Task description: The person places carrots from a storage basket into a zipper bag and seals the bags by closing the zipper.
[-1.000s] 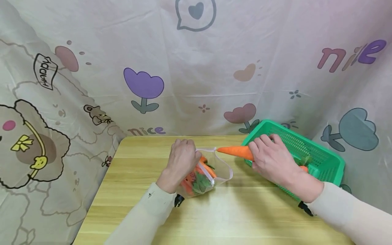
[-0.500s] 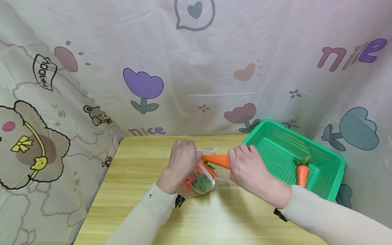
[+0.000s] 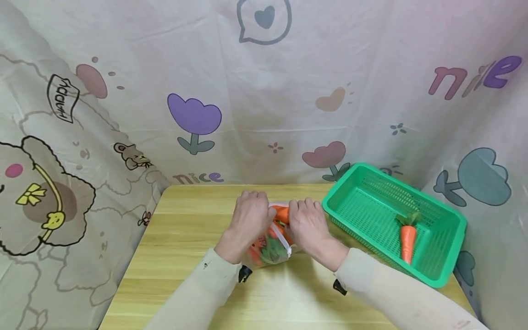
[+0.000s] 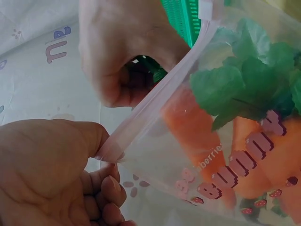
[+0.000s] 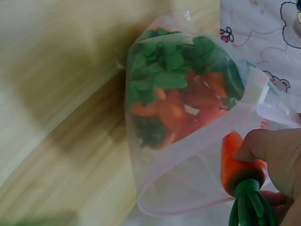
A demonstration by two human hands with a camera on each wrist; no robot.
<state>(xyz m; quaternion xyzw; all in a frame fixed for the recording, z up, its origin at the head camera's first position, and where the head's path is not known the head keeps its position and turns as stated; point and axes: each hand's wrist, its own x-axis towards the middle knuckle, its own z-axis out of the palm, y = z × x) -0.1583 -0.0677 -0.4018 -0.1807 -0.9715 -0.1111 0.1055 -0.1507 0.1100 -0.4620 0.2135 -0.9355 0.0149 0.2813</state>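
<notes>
My left hand [image 3: 249, 220] pinches the rim of a clear zip bag [image 5: 155, 188] between thumb and fingers, as the left wrist view shows. The mouth of the bag is open, with a pale pink zip strip and a white slider. Several carrots with green leaves [image 4: 254, 70] lie inside, behind printed "BUNNY" lettering. At the mouth, my right hand [image 3: 309, 227] grips a carrot [image 5: 237, 165] near its green top, thumb laid along it. Its narrow end points into the bag; part of it is hidden by the hand.
To the right stands a green perforated basket [image 3: 367, 213], with one leafy-topped carrot [image 3: 407, 243] lying in its right part. Both are on a light wooden table [image 3: 177, 256]. A printed cloth [image 3: 268, 91] hangs behind and along the sides.
My right hand has moved left from beside the basket to the bag, carrying the carrot into its mouth. The left hand has stayed at the bag's rim.
</notes>
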